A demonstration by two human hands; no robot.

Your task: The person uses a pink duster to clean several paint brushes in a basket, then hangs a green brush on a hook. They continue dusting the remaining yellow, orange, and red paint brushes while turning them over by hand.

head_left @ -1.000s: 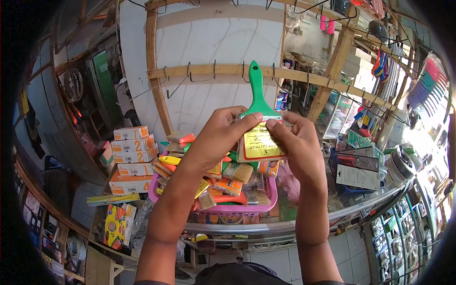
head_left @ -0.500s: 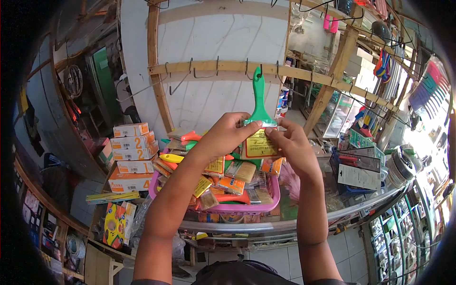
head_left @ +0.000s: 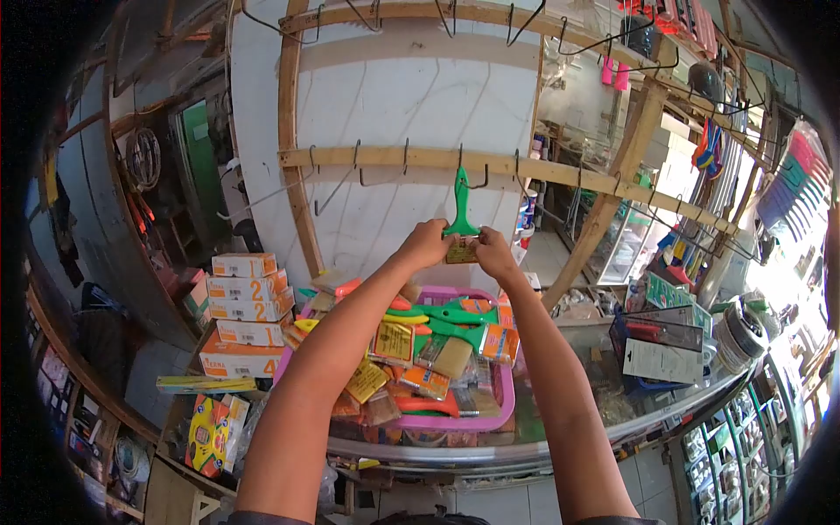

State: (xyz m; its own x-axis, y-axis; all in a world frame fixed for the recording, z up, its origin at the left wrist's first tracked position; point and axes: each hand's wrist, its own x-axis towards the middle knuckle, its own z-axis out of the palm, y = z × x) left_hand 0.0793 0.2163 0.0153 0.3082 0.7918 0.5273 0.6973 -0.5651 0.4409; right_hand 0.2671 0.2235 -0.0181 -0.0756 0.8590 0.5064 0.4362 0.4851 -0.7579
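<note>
A paint brush with a green handle (head_left: 462, 206) is held upright between both hands, in front of the wooden rail with wire hooks. My left hand (head_left: 426, 243) pinches its left side near the base of the handle. On the other side, my right hand (head_left: 496, 252) grips the brush by its right edge. The handle's tip overlaps the rail (head_left: 394, 161) beside a hook; whether it hangs on that hook I cannot tell. Below the hands, a pink basket (head_left: 507, 385) holds several packaged brushes with green, orange and yellow handles.
Orange and white boxes (head_left: 247, 334) are stacked left of the basket. A dark blue bin (head_left: 618, 325) and coils of material (head_left: 740, 325) stand at the right on the glass counter (head_left: 560, 420). More hooks line the upper rail (head_left: 411, 12).
Both hands have moved forward with the green-handled brush, farther from me. The view has tilted up slightly, and more of the basket's contents shows.
</note>
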